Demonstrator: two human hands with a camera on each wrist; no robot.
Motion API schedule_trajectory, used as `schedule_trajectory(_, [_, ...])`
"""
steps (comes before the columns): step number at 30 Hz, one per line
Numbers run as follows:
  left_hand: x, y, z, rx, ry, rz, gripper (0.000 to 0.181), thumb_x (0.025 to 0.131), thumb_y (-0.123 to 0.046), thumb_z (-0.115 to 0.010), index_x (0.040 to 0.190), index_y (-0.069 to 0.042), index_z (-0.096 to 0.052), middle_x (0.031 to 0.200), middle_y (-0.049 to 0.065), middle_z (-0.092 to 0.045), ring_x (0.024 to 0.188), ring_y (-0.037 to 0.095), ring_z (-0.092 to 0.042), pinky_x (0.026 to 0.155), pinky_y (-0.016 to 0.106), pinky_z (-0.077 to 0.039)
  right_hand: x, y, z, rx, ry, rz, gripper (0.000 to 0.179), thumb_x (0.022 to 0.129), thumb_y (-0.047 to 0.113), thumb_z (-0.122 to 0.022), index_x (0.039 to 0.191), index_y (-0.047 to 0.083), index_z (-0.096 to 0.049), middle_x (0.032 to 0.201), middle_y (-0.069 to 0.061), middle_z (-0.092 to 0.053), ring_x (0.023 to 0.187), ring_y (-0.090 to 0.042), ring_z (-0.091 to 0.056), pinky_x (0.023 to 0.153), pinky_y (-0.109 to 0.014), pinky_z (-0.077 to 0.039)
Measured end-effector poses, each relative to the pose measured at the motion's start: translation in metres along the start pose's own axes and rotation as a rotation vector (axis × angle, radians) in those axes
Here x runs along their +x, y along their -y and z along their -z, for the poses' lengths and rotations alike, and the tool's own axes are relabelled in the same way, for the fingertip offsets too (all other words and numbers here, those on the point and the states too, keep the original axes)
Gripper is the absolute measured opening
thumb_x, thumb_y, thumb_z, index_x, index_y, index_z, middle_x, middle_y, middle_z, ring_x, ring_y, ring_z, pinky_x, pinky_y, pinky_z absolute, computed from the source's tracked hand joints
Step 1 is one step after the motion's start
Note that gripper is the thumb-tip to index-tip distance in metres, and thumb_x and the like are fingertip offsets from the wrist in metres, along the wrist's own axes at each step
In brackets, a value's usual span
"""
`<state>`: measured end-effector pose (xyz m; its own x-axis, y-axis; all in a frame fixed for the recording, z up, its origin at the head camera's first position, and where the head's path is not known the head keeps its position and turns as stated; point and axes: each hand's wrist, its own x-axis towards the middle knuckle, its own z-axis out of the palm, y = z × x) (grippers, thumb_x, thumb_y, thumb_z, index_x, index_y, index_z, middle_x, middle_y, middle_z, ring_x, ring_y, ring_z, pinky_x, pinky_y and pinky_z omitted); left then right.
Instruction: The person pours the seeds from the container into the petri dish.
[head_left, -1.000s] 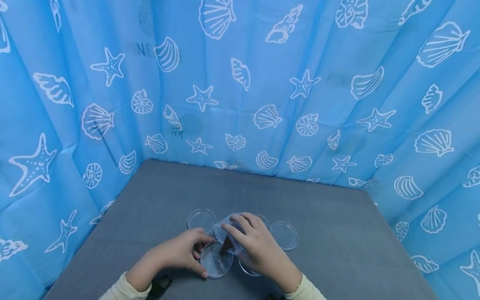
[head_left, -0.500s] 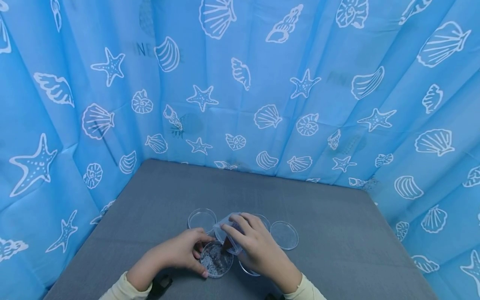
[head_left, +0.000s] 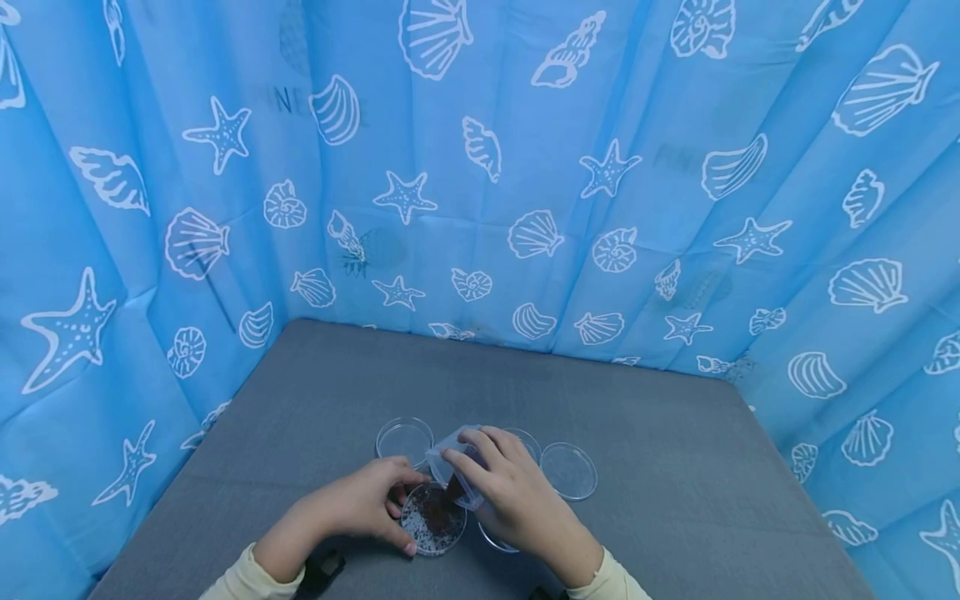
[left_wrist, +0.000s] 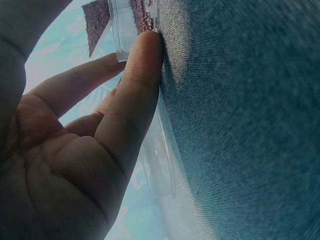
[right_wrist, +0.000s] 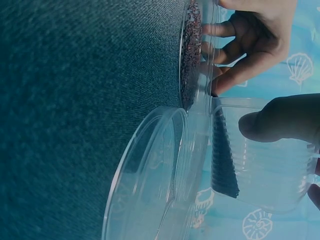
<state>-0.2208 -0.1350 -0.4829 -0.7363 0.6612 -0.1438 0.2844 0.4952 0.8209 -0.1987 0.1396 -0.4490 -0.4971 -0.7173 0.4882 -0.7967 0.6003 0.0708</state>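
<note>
A clear, round, shallow plastic dish [head_left: 435, 553] is lying on the grey cloth-covered table [head_left: 637, 417] in front of the person, with dark reddish-brown grains [head_left: 437, 507] heaping toward its cup-side edge and scattering more thinly across the near part. The left hand [head_left: 366, 500] is pinching this dish between its thumb, which is touching the near edge, and its fingers, which are bending against the far side. The right hand [head_left: 510, 492] is gripping a clear, ridged plastic cup [right_wrist: 265, 170], the thumb pressing one wall and the fingers curving round it, though some fingertips are hiding from view. The cup is tilting over the dish, and a dark wedge of grains is resting along its lower wall, reaching the mouth. A second clear round dish [right_wrist: 122, 172] is sitting just beside the first, partly under the right hand. Farther back, more clear dishes are standing to the left [head_left: 405, 420] and right [head_left: 568, 475]. A blue curtain printed with white shells and starfish [head_left: 487, 183] is hanging behind the table.
</note>
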Motion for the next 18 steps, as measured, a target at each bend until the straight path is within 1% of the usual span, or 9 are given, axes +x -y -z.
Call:
schedule_trajectory(2, [0.0, 0.0, 0.0, 0.002, -0.002, -0.003, 0.081, 0.073, -0.025, -0.1, 0.143, -0.006, -0.065, 0.108, 0.003, -0.058, 0.094, 0.013, -0.061, 0.076, 0.021, -0.06, 0.0, -0.001, 0.0, 0.004, -0.002, -0.005, 0.083, 0.072, 0.007, -0.095, 0.146, 0.022, -0.06, 0.142, -0.008, -0.061, 0.131, -0.026, -0.057, 0.111, -0.049, -0.053])
schedule_trajectory(5, [0.001, 0.001, 0.0, 0.005, -0.005, -0.008, 0.081, 0.073, -0.025, -0.1, 0.144, -0.006, -0.065, 0.108, 0.003, -0.058, 0.094, 0.012, -0.061, 0.076, 0.021, -0.06, -0.001, -0.002, -0.001, 0.01, -0.007, -0.025, 0.084, 0.071, 0.011, -0.097, 0.146, 0.021, -0.06, 0.141, -0.008, -0.061, 0.13, -0.026, -0.058, 0.109, -0.05, -0.054])
schedule_trajectory(11, [0.0, 0.001, -0.001, 0.008, -0.008, -0.008, 0.08, 0.073, -0.025, -0.1, 0.143, -0.009, -0.066, 0.107, 0.003, -0.058, 0.093, 0.012, -0.061, 0.075, 0.021, -0.06, -0.004, -0.009, -0.004, 0.043, -0.032, -0.111, 0.091, 0.065, 0.027, -0.103, 0.145, 0.017, -0.061, 0.137, -0.007, -0.064, 0.127, -0.027, -0.06, 0.104, -0.05, -0.057])
schedule_trajectory(15, [0.0, 0.001, -0.001, 0.014, -0.01, -0.005, 0.079, 0.073, -0.026, -0.1, 0.142, -0.01, -0.067, 0.107, 0.003, -0.058, 0.093, 0.012, -0.061, 0.074, 0.021, -0.06, -0.009, -0.015, -0.003, 0.066, -0.047, -0.169, 0.096, 0.062, 0.031, -0.104, 0.146, 0.015, -0.06, 0.14, -0.007, -0.063, 0.128, -0.026, -0.06, 0.104, -0.05, -0.057])
schedule_trajectory(18, [0.0, 0.002, -0.002, 0.017, -0.013, -0.006, 0.079, 0.073, -0.026, -0.1, 0.142, -0.01, -0.067, 0.107, 0.003, -0.058, 0.093, 0.012, -0.061, 0.075, 0.021, -0.06, -0.012, -0.021, -0.001, 0.111, -0.076, -0.207, 0.097, 0.063, 0.034, -0.104, 0.147, 0.012, -0.059, 0.141, -0.005, -0.063, 0.129, -0.025, -0.06, 0.103, -0.049, -0.057])
